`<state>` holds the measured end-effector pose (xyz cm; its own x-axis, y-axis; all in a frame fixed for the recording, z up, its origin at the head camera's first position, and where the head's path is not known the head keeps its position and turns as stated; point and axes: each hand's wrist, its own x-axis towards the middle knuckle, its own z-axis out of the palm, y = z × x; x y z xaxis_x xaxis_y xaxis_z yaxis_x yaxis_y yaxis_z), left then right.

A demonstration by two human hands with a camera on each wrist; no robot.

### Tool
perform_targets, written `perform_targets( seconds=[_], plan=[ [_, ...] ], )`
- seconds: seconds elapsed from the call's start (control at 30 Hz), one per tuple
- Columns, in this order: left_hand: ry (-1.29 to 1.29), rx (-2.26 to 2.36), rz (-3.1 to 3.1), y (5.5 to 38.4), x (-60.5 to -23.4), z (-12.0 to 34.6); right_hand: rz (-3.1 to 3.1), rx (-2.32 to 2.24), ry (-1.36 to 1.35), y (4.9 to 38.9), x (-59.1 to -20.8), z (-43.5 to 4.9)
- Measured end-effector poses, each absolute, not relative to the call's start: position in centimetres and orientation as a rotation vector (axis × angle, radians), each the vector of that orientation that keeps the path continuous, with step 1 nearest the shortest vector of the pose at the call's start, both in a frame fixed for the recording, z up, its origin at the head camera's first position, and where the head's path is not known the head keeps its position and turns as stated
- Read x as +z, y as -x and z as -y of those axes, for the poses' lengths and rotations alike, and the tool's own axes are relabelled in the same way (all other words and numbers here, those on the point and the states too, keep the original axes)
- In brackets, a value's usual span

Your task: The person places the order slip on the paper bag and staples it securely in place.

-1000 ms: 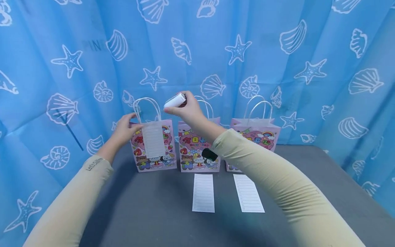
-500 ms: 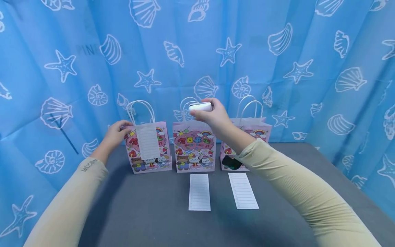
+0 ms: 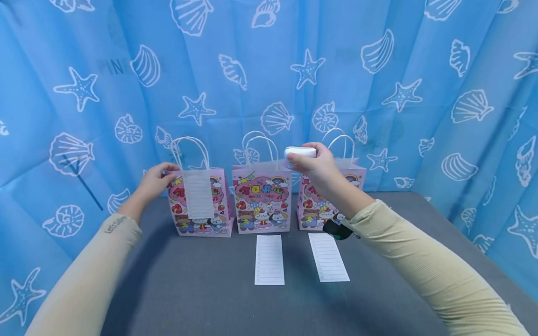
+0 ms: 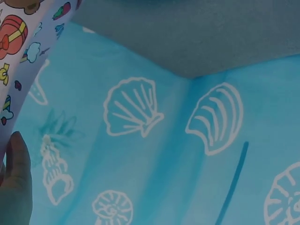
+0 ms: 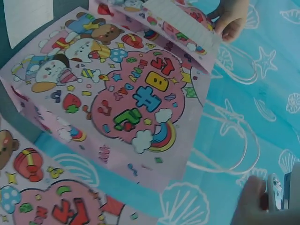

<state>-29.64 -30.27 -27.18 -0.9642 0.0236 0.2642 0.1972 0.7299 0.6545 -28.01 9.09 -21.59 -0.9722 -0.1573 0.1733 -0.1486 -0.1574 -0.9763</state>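
Note:
In the head view my left hand [image 3: 154,182] pinches the upper left edge of the left pink cartoon paper bag [image 3: 222,200]. A lined paper slip [image 3: 199,193] hangs flat down this bag's front from its top edge. My right hand [image 3: 321,165] holds a small white stapler [image 3: 300,151] in the air, in front of the right paper bag [image 3: 308,212]. Between them stands the middle paper bag [image 3: 264,200], its white handles up. The right wrist view shows part of the stapler [image 5: 275,190] at the lower right. In the left wrist view fingers [image 4: 18,173] touch the bag's side.
Two lined paper slips lie on the grey table [image 3: 189,289], one before the middle bag [image 3: 241,219] and one [image 3: 329,259] before the right bag. A blue shell-print curtain [image 3: 252,70] hangs close behind. A black wrist camera [image 3: 337,229] sits under my right wrist.
My right hand has moved right with the stapler, from above the left bag past the middle one. My left fingers have slid off the slip's side to the bag's left edge.

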Motion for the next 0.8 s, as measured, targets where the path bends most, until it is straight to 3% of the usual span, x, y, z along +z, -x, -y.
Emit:
perform_targets(
  seconds=[0.47, 0.8],
  plan=[
    [0.166, -1.084, 2.706, 29.1, -26.7, 29.8, -1.952, -2.394, 0.323, 26.8, -22.5, -13.2],
    [0.023, -1.113, 2.620, 27.0, -27.0, 29.7, -2.148, -2.336, 0.314, 26.7, -23.7, -16.1]
  ],
)
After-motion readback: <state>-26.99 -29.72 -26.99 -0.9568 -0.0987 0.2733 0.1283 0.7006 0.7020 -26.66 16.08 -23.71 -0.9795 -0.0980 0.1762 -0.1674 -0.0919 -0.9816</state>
